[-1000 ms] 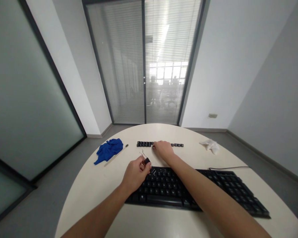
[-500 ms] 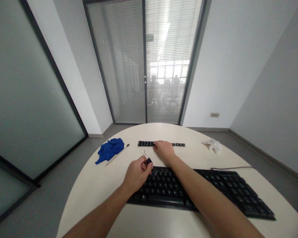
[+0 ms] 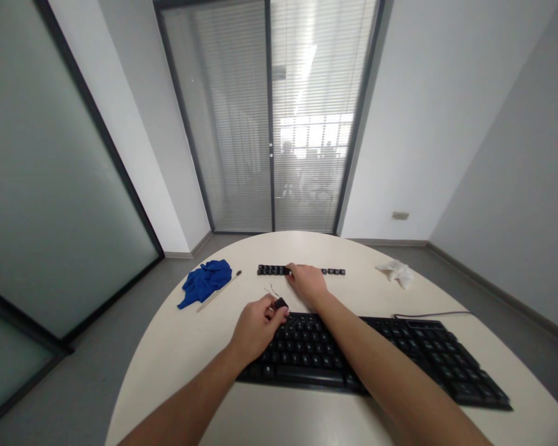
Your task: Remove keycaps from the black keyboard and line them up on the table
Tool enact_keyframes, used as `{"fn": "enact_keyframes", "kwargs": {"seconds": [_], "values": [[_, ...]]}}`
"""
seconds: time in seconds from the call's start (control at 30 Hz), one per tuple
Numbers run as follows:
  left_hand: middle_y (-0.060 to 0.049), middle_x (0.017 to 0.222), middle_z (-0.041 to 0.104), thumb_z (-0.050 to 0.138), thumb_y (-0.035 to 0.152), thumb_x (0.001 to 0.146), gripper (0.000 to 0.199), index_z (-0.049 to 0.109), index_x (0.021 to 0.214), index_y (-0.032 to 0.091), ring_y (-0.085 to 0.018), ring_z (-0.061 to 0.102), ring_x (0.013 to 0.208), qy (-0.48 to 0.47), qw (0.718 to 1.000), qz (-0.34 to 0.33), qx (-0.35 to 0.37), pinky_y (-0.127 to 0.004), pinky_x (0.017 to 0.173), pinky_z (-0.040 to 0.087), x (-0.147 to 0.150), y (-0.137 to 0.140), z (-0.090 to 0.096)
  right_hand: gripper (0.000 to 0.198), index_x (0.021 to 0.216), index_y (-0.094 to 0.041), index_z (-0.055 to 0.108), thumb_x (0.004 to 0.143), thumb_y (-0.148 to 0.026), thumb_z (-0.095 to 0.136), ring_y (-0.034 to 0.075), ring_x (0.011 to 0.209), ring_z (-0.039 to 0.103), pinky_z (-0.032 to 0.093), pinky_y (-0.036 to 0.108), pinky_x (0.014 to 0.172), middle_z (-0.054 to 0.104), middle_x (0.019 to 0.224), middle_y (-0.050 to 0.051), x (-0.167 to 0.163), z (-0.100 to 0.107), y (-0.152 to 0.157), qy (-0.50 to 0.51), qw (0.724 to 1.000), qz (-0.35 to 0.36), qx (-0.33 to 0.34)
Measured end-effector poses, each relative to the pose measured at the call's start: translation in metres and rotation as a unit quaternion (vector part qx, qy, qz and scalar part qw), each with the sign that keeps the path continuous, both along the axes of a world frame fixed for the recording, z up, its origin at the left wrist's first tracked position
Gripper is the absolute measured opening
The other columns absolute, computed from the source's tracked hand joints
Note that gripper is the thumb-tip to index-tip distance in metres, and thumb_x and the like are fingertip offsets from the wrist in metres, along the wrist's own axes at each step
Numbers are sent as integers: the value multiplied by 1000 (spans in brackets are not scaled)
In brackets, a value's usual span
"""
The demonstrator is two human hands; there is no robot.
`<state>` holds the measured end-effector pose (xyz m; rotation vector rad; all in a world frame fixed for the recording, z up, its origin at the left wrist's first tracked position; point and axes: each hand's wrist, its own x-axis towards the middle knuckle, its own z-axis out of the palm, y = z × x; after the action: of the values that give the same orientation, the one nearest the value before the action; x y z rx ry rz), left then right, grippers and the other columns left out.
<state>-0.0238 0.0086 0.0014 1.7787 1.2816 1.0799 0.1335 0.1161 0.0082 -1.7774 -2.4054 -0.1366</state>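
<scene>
My left hand (image 3: 255, 323) is closed around the black handle of a wire keycap puller (image 3: 281, 303), whose thin wire ends point away over the table. It hovers at the upper left of a black keyboard (image 3: 307, 375). Farther out, my right hand (image 3: 307, 282) reaches over the keyboard to a row of loose black keycaps (image 3: 270, 270). Its thumb and index finger pinch at a keycap (image 3: 287, 270) in that row, and the hand hides part of the row. The right forearm covers a strip of the keyboard.
A blue cloth (image 3: 205, 282) lies at the left, with a thin brush (image 3: 218, 291) beside it. A crumpled white tissue (image 3: 396, 271) rests on the right of the round table (image 3: 177, 365). The keyboard's cable (image 3: 432, 314) runs off to the right.
The keycap puller has tilted slightly in my left hand, its handle turning a little to the right. My right hand stays at the keycap row. The view has shifted slightly.
</scene>
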Motion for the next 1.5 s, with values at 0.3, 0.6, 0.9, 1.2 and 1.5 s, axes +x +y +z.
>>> {"fn": "enact_keyframes", "kwargs": {"seconds": [0.3,0.6,0.9,1.2,1.5], "values": [[-8,89,76,57,37,88,22,64,89,16,-21,72,81,-64,997,-47,-17,-29,72,56,0,0,-2,40,128,-21,54,88,-28,55,27,97,66,47,34,79,70,106,12,21,22,-23,-20,998,40,-34],[-6,77,75,58,42,86,26,71,82,19,-21,69,71,72,996,-44,18,-28,66,50,0,-3,1,28,95,-20,67,97,-24,39,22,90,63,46,32,81,68,92,8,52,6,-109,70,994,78,14],[-4,76,70,52,37,91,23,63,77,22,-22,65,70,221,967,4,129,-27,63,42,20,-12,4,25,96,-19,66,97,-20,41,21,92,60,45,33,87,68,93,7,51,-5,-109,174,976,131,7],[-4,83,73,50,35,92,18,56,84,20,-20,70,79,30,999,-27,-27,-29,72,51,15,-3,3,22,101,-22,67,96,-22,45,20,96,59,45,31,87,68,98,4,56,-1,-110,236,956,173,-30],[-4,85,67,45,31,95,21,60,84,20,-20,64,79,222,965,-52,130,-28,72,46,20,-12,-1,20,99,-21,66,96,-21,47,19,96,58,45,32,88,68,97,4,56,-3,-109,244,953,176,-29]]}}
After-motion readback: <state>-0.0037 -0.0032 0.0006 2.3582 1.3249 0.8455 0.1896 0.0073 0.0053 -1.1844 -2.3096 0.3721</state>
